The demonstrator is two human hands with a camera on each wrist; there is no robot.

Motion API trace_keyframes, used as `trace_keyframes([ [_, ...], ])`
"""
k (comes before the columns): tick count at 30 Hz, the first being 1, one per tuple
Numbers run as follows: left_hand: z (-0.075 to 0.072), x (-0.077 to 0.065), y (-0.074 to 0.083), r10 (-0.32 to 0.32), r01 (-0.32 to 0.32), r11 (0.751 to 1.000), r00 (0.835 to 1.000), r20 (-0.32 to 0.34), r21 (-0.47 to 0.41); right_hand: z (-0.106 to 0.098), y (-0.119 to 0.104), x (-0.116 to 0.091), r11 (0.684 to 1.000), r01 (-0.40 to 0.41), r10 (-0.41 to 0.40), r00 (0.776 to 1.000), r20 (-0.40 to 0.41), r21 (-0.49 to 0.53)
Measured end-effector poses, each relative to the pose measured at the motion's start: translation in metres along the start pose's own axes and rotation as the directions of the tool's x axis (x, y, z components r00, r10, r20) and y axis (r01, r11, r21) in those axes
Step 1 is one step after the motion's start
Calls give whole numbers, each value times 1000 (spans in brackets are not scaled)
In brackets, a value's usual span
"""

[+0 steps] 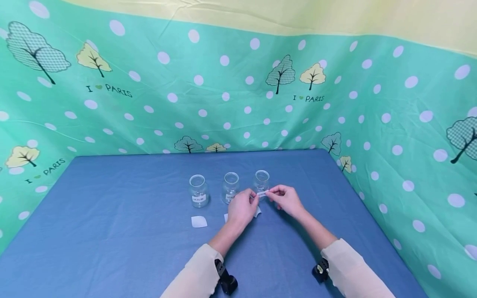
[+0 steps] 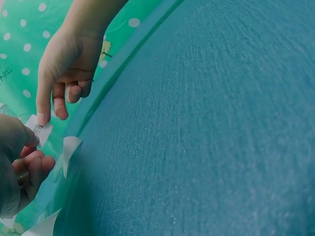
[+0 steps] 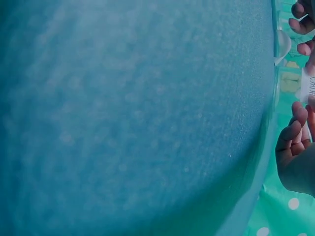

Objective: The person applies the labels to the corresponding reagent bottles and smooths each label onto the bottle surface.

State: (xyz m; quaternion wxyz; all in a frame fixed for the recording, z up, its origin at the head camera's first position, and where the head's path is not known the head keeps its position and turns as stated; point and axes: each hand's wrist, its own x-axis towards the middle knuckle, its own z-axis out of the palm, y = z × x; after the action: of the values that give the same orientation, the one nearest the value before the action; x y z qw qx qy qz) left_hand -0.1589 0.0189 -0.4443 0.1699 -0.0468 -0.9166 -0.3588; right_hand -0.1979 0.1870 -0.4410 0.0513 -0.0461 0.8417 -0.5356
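Observation:
Three clear glass jars stand in a row: a left jar (image 1: 198,190), a middle jar (image 1: 230,184) and a right jar (image 1: 261,179). A small white label (image 1: 262,193) with dark writing is at the front of the right jar. My left hand (image 1: 242,205) pinches the label's left end and partly covers the middle jar. At the other end, my right hand (image 1: 287,200) holds the label between thumb and index finger. The left wrist view shows the label (image 2: 39,131) stretched between both hands' fingertips. White labels with writing are on the left and middle jars.
A white paper piece (image 1: 199,222) lies in front of the left jar. Another paper piece (image 1: 258,212) is partly hidden by my left hand. Blue cloth (image 1: 123,215) covers the table, and a green dotted curtain (image 1: 208,99) hangs behind it and along the sides.

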Motion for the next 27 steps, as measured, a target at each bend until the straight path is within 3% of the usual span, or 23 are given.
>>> trace_keyframes([
  [13,2,2,1,-69,68,998,997,43,10,-1,1,-1,1000,-16,16,1000,-7,0],
  [27,0,3,2,-101,102,995,994,38,-18,-3,2,0,999,-30,29,998,-62,-15],
])
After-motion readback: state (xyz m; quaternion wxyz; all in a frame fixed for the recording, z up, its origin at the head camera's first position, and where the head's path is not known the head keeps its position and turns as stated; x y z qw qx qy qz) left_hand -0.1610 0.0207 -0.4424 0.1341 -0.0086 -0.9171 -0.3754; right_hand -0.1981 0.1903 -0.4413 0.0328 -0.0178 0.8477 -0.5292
